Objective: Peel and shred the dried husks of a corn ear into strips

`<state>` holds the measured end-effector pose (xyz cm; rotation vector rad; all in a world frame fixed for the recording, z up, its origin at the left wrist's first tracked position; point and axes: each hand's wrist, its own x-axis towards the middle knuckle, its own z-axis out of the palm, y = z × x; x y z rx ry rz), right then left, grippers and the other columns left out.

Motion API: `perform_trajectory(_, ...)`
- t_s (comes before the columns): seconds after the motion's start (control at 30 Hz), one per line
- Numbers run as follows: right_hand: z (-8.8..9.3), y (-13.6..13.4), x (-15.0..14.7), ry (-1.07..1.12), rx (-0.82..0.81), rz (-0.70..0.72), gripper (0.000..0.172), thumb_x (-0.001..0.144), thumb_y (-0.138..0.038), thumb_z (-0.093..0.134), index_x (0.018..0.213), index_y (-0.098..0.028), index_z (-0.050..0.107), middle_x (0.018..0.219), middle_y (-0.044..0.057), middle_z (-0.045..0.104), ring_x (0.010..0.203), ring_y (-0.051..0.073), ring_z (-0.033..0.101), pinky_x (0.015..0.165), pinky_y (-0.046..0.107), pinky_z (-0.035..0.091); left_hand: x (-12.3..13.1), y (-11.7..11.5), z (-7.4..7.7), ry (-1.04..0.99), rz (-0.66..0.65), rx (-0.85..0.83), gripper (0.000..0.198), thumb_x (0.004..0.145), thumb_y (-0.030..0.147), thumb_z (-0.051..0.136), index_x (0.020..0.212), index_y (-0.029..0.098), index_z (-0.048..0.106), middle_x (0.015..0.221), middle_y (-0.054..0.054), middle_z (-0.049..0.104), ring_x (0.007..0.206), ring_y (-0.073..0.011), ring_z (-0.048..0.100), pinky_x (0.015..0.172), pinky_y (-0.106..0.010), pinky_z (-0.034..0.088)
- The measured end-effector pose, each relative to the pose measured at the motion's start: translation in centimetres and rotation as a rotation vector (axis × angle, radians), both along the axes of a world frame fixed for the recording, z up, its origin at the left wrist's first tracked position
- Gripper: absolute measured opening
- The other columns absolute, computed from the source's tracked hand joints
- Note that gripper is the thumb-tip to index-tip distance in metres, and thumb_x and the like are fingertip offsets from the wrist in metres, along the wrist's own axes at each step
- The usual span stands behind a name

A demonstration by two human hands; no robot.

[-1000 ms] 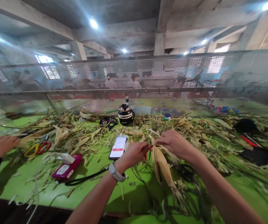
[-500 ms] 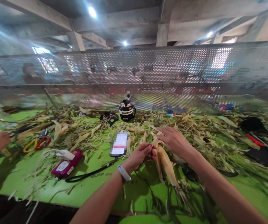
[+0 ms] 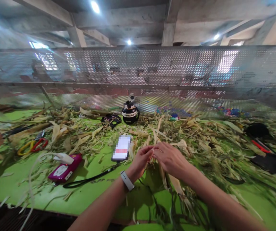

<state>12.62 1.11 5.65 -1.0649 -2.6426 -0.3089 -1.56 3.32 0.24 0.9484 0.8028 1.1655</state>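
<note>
With fingertips meeting, the left hand [image 3: 141,161] and right hand [image 3: 171,159] pinch narrowly at a dried corn husk [image 3: 176,184] right of the smartphone [image 3: 121,149] — probably to steady one small spot — its tail trailing near on the green table [image 3: 85,197].

Green bench [image 3: 41,194], its bare surface exposed mainly at the near left. Dried husks [image 3: 80,141] and shredded strips cover the middle and rear in a loose, uneven layer. At the rear centre, a black jug [image 3: 129,117] lettered "ENERGY" stands upright, lid raised, just beside a dark patterned object [image 3: 111,120]. Nearer lie a phone [image 3: 121,149], a black strap [image 3: 87,180], a purple box [image 3: 64,170] and scissors [image 3: 33,147] with yellow and red handles. Far right: a rounded black object [image 3: 257,130], partly blurred.
</note>
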Motion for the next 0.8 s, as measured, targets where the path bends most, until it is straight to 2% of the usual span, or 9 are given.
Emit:
perform_trajectory(0.07,0.1,0.0,0.1,0.009,-0.004,0.028,0.012,0.087,-0.014,0.047,0.09,-0.015,0.059,0.094,0.009,0.058,0.088,0.02,0.052,0.079,0.033,0.043,-0.2,0.1,0.2,-0.098,-0.072,-0.129,0.025,0.058,0.028,0.074,0.078,0.014,0.069,0.065,0.0,0.06,0.055,-0.0071,0.048,0.052,-0.019,0.034)
perform_trajectory(0.17,0.2,0.0,0.1,0.032,-0.005,0.043,0.011,0.088,-0.019,0.049,0.089,-0.016,0.059,0.095,0.009,0.058,0.089,0.02,0.051,0.08,0.034,0.044,-0.4,0.3,0.6,-0.221,-0.093,-0.258,0.025,0.055,0.032,0.073,0.07,0.014,0.065,0.063,0.0,0.059,0.054,-0.008,0.049,0.051,-0.02,0.035)
perform_trajectory(0.37,0.4,-0.5,-0.2,0.087,-0.032,0.127,0.016,0.088,-0.03,0.051,0.085,-0.017,0.061,0.095,0.008,0.06,0.091,0.018,0.053,0.082,0.033,0.043,-0.3,0.1,0.7,-0.093,-0.002,-0.045,0.025,0.059,0.034,0.075,0.067,0.012,0.064,0.062,0.0,0.059,0.056,-0.0086,0.048,0.054,-0.021,0.034)
perform_trajectory(0.43,0.8,-0.6,-0.2,0.157,0.019,0.155,0.018,0.088,-0.032,0.051,0.087,-0.018,0.062,0.095,0.007,0.062,0.09,0.018,0.053,0.081,0.032,0.043,-0.2,0.1,0.6,-0.035,0.015,0.001,0.025,0.062,0.036,0.074,0.066,0.012,0.065,0.059,0.0,0.058,0.054,-0.0081,0.046,0.053,-0.021,0.032)
perform_trajectory(0.5,1.1,-0.4,0.0,0.197,0.137,0.105,0.018,0.089,-0.027,0.049,0.095,-0.018,0.062,0.101,0.008,0.062,0.097,0.019,0.052,0.087,0.034,0.04,-0.1,0.1,0.6,0.018,0.032,0.036,0.027,0.064,0.038,0.073,0.064,0.013,0.065,0.058,0.001,0.057,0.053,-0.0079,0.045,0.053,-0.022,0.032)
perform_trajectory(0.57,1.2,0.1,0.5,0.172,0.238,-0.014,0.02,0.089,-0.022,0.047,0.102,-0.017,0.062,0.106,0.01,0.062,0.104,0.022,0.051,0.096,0.04,0.033,-0.1,0.1,0.7,0.049,0.034,0.041,0.029,0.065,0.041,0.072,0.065,0.013,0.065,0.059,-0.001,0.06,0.054,-0.0087,0.047,0.055,-0.022,0.034)
perform_trajectory(0.63,1.1,0.8,1.1,0.093,0.222,-0.12,0.02,0.09,-0.022,0.045,0.099,-0.018,0.063,0.099,0.01,0.064,0.099,0.022,0.053,0.099,0.043,0.028,-0.1,0.2,0.8,0.039,0.024,0.026,0.031,0.063,0.043,0.072,0.069,0.013,0.067,0.063,-0.002,0.064,0.059,-0.0109,0.052,0.06,-0.023,0.038)
perform_trajectory(0.73,0.8,1.4,1.7,0.004,0.076,-0.211,0.023,0.091,-0.025,0.044,0.082,-0.017,0.064,0.078,0.006,0.063,0.08,0.019,0.056,0.086,0.035,0.036,-0.1,0.3,0.7,-0.014,0.004,0.011,0.036,0.058,0.044,0.076,0.075,0.013,0.067,0.067,-0.004,0.066,0.065,-0.013,0.057,0.067,-0.025,0.042)
perform_trajectory(0.8,0.7,1.4,1.7,0.007,-0.008,-0.237,0.024,0.092,-0.025,0.044,0.079,-0.017,0.062,0.076,0.006,0.062,0.077,0.018,0.057,0.073,0.03,0.038,-0.1,0.3,0.7,-0.015,0.013,0.031,0.037,0.058,0.045,0.076,0.074,0.013,0.067,0.068,-0.003,0.066,0.066,-0.0132,0.057,0.07,-0.026,0.042)
